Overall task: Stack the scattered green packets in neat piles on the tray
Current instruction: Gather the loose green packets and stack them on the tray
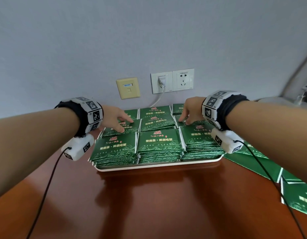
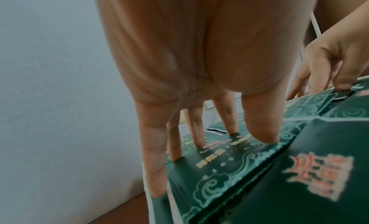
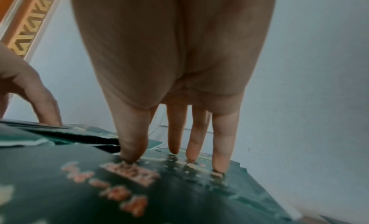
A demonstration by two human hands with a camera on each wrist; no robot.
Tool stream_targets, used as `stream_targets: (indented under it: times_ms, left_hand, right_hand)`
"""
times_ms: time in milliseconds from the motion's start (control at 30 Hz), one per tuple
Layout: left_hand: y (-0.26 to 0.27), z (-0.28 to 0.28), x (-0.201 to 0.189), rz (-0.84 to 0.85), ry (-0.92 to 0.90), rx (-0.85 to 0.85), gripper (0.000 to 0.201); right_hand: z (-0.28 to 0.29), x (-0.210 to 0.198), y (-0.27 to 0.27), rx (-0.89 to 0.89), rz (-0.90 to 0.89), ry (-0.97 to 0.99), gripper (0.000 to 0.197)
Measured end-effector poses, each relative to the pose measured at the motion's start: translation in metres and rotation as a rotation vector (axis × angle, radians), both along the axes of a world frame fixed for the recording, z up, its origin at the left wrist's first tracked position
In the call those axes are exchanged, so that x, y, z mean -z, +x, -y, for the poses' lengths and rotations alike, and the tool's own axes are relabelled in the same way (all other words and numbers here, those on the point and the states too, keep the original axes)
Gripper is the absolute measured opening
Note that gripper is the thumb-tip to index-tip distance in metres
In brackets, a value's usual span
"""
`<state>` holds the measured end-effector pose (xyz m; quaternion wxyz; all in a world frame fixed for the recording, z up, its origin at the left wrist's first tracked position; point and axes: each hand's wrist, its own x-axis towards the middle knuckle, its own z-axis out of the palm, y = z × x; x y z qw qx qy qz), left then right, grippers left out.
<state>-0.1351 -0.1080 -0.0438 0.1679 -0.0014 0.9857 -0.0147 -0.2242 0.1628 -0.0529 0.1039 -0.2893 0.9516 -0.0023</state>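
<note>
A shallow white rectangular tray [image 1: 159,165] sits on a glossy reddish-brown wooden table [image 1: 149,204], close to a pale grey wall [image 1: 149,31], and it serves as the anchor for everything else. On the tray, flat dark green foil packets with gold lettering and white edges [image 1: 158,142] stand in three rows of three piles, packed side by side and touching. The left hand [image 1: 114,119] reaches over the tray's left side and rests on the top packet of the middle-row left pile [image 2: 219,156]; its fingers [image 2: 259,129] are straight and spread, tips pressing down on the foil, gripping nothing. The right hand [image 1: 192,111] reaches over the tray's right side and presses the middle-row right pile [image 3: 179,188] in the same way, its fingers [image 3: 223,148] extended and slightly apart, tips touching the top packet, nothing clasped. More loose green packets [image 1: 287,178] lie scattered on the table to the right of the tray, off it. On the wall behind the tray are a cream square data socket plate [image 1: 128,87] and a white double power outlet [image 1: 172,81] with a white plug and cable [image 1: 160,94] running down toward the tray's far edge.
</note>
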Motion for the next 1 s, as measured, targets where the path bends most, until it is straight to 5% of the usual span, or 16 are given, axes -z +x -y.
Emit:
stream_targets:
  times_ms: [533, 800, 1000]
  left_hand:
    - [0.016, -0.032, -0.022, -0.125, 0.072, -0.019, 0.055]
    - [0.048, -0.159, -0.026, -0.205, 0.09, 0.271, 0.038]
    - [0.069, -0.276, 0.007, -0.162, 0.138, 0.53, 0.03]
  right_hand:
    - [-0.025, -0.023, 0.029, 0.038, -0.071, -0.067, 0.027]
    - [-0.099, -0.015, 0.087, 0.073, -0.058, 0.042, 0.045]
    - [-0.181, 0.004, 0.137, 0.135, -0.057, 0.145, 0.048]
